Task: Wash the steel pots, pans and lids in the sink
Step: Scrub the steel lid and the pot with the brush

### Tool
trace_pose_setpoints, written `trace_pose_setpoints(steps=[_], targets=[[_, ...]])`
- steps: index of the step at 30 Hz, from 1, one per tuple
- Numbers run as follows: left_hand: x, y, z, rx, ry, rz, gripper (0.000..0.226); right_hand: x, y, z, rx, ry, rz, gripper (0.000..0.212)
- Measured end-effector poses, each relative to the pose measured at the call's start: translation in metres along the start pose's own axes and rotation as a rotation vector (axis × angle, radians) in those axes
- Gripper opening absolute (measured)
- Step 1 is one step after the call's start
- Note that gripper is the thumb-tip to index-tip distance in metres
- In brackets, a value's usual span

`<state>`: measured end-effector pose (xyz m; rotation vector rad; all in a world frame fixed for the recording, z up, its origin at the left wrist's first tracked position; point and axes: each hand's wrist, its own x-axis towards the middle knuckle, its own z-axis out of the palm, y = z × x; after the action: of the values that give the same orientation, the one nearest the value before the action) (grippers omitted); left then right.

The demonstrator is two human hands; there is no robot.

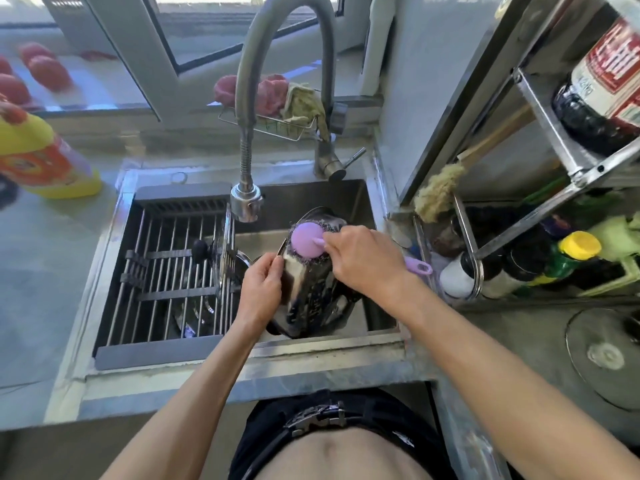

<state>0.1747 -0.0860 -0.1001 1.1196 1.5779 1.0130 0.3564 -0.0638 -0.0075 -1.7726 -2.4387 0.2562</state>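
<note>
Left hand grips the rim of a blackened steel pot tilted over the sink; right hand holds a purple scrubber against it. Pot interior hidden, possibly soapy. Lid stands against the rack, just left.

Daylight pours through a window with a pale frame behind the grey counter, where a yellow detergent bottle stands near the left edge. At the counter's right edge a steel rack holds bottles, and what may be a glass lid lies in front of it.
</note>
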Motion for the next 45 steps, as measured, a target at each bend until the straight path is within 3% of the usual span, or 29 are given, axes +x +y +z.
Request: trace_pose_setpoints(steps=[3, 7, 11, 15, 19, 24, 27, 32, 37, 41, 45], targets=[[0.002, -0.004, 0.000, 0.047, -0.068, 0.012, 0.038, 0.016, 0.011, -0.009, -0.058, -0.028, 0.115, 0.030], [0.000, 0.004, 0.003, 0.003, -0.118, 0.003, 0.021, 0.000, -0.014, -0.009, -0.106, -0.170, -0.131, 0.029], [-0.001, 0.007, 0.009, -0.042, -0.183, -0.034, 0.039, 0.027, 0.019, -0.016, -0.135, -0.097, 0.107, 0.025], [0.000, 0.006, 0.004, -0.068, -0.196, -0.030, 0.025, -0.001, -0.004, -0.013, -0.114, -0.189, -0.140, 0.029], [-0.002, 0.011, 0.010, -0.083, -0.203, -0.063, 0.034, 0.025, 0.026, -0.017, -0.130, -0.108, 0.122, 0.023], [0.000, 0.010, 0.012, -0.107, -0.194, -0.090, 0.033, 0.003, 0.000, -0.013, -0.092, -0.204, -0.103, 0.025], [-0.004, 0.014, 0.015, -0.123, -0.224, -0.115, 0.035, 0.024, 0.027, -0.016, -0.103, -0.105, 0.089, 0.023], [0.004, 0.015, 0.010, -0.141, -0.221, -0.133, 0.023, 0.000, -0.001, -0.012, -0.031, -0.119, -0.143, 0.029], [0.000, 0.009, 0.003, -0.130, -0.184, -0.167, 0.021, 0.011, 0.012, -0.019, 0.082, 0.113, -0.116, 0.023], [-0.001, 0.014, 0.005, -0.079, -0.134, -0.179, 0.032, -0.005, -0.012, -0.002, 0.184, -0.022, -0.172, 0.018], [-0.004, 0.015, 0.006, -0.062, -0.178, -0.189, 0.033, 0.020, 0.020, 0.006, 0.179, 0.057, -0.024, 0.022]])
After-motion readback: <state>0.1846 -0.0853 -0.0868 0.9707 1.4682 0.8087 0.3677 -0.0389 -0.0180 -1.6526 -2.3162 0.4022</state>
